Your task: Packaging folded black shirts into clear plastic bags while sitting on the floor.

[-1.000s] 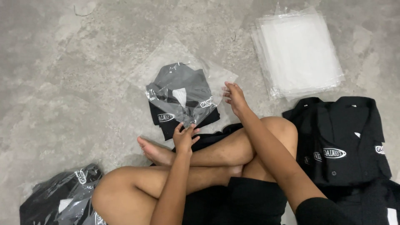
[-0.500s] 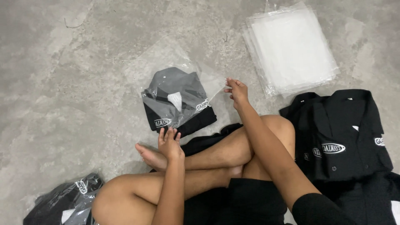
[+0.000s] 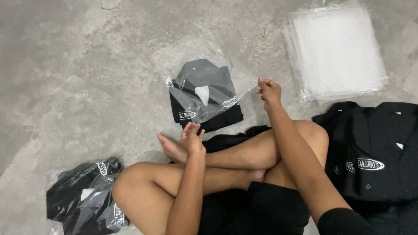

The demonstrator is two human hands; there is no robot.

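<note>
A folded black shirt [image 3: 217, 122] lies on the concrete floor in front of my crossed legs, mostly inside a clear plastic bag [image 3: 204, 87]. The shirt's lower edge sticks out of the bag toward me. My right hand [image 3: 269, 90] pinches the bag's right edge between its fingertips. My left hand [image 3: 193, 138] rests just below the shirt, by my bare foot, fingers stretched out and holding nothing.
A stack of empty clear bags [image 3: 337, 52] lies at the top right. Unbagged black shirts [image 3: 374, 148] with white logos are piled at my right. Bagged black shirts [image 3: 82, 196] lie at the lower left. Bare grey concrete [image 3: 78, 74] spreads to the left.
My left hand has come off the bagged shirt and drawn back toward my foot. My right hand stays at the bag's right edge.
</note>
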